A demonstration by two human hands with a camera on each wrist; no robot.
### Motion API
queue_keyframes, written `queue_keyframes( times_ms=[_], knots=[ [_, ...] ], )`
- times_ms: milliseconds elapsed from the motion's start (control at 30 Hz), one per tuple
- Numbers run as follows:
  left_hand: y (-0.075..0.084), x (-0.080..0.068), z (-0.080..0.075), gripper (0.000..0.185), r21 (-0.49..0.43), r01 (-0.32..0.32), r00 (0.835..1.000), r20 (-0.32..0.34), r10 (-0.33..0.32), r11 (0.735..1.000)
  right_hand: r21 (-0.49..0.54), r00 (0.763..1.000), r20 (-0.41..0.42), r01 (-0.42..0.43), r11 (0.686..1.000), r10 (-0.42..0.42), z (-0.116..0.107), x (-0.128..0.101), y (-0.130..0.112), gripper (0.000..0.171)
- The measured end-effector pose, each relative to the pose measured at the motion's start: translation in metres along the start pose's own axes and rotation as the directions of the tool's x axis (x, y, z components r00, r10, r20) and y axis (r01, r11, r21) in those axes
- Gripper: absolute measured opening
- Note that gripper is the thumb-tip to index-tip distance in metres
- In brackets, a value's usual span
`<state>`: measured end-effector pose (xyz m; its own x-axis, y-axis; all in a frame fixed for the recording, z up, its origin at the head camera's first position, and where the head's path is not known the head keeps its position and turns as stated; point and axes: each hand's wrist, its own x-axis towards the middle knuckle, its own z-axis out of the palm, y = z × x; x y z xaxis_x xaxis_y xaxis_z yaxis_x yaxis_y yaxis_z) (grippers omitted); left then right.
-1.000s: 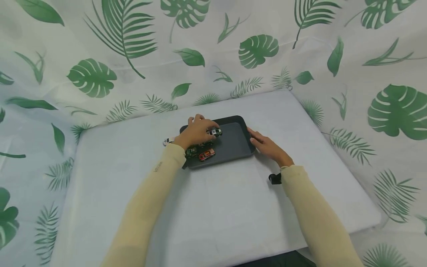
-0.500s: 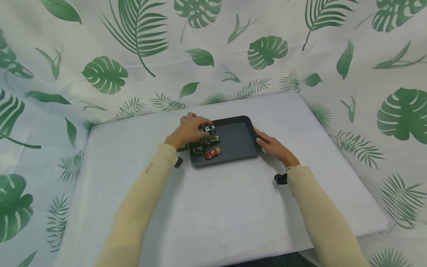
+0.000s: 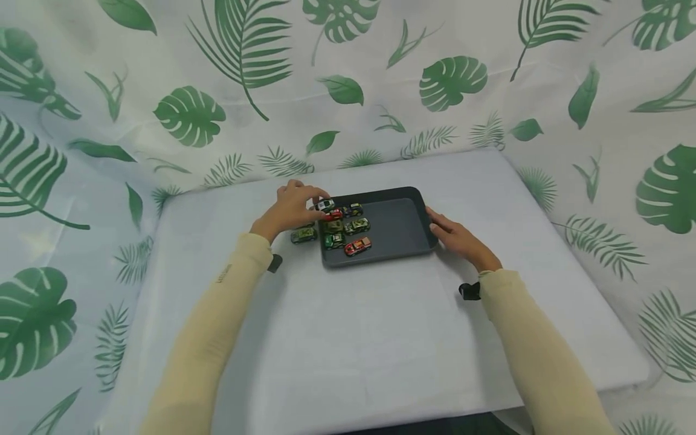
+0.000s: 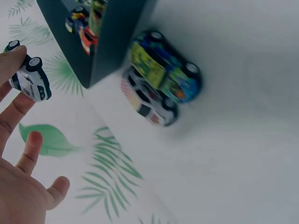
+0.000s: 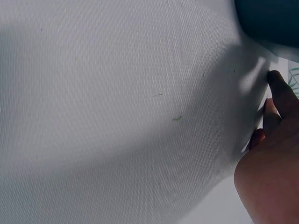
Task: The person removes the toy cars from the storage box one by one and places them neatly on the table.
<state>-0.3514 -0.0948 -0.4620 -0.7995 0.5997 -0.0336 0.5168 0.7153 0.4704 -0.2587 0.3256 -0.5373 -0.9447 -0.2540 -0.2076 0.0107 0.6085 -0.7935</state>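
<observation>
My left hand [image 3: 290,208] pinches a white toy car [image 4: 31,80] between thumb and fingers, above the left end of the dark grey tray [image 3: 399,232]. Within the tray's left part sit several toy cars, among them an orange-red car [image 3: 357,246], a green car [image 3: 334,241] and a camouflage-patterned car [image 3: 357,226]. Outside the tray's left edge a yellow-green car [image 3: 303,234] rests on the table; the left wrist view shows a white car [image 4: 149,100] beside it. My right hand [image 3: 459,241] lies at the tray's right rim with fingers extended.
A white cloth covers the table [image 3: 348,338]. Behind it hangs a leaf-patterned sheet [image 3: 380,90]. A black wrist camera [image 3: 470,292] shows at my right wrist, and another [image 3: 275,263] at the left.
My left hand has moved left across the tray with the white toy car, uncovering more cars in the tray. The right hand stays at the right rim. The head view has shifted slightly.
</observation>
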Motion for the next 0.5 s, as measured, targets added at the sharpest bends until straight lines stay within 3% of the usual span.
queue_keyframes(
  times_ms=[167,367,500],
  knots=[
    [-0.014,-0.012,0.001,0.045,0.010,0.020,1.000,-0.009,-0.020,1.000,0.009,1.000,0.003,-0.003,1.000,0.003,-0.001,0.004,0.009,0.062],
    [-0.025,-0.030,0.005,0.045,0.003,0.076,0.997,0.020,-0.076,0.997,-0.026,1.000,0.008,-0.023,0.999,0.023,-0.001,0.000,-0.006,0.061],
    [-0.032,-0.040,0.009,0.045,0.008,0.079,0.997,0.025,-0.079,0.997,-0.023,0.999,0.009,-0.031,0.999,0.031,-0.001,0.001,-0.007,0.062]
  ],
)
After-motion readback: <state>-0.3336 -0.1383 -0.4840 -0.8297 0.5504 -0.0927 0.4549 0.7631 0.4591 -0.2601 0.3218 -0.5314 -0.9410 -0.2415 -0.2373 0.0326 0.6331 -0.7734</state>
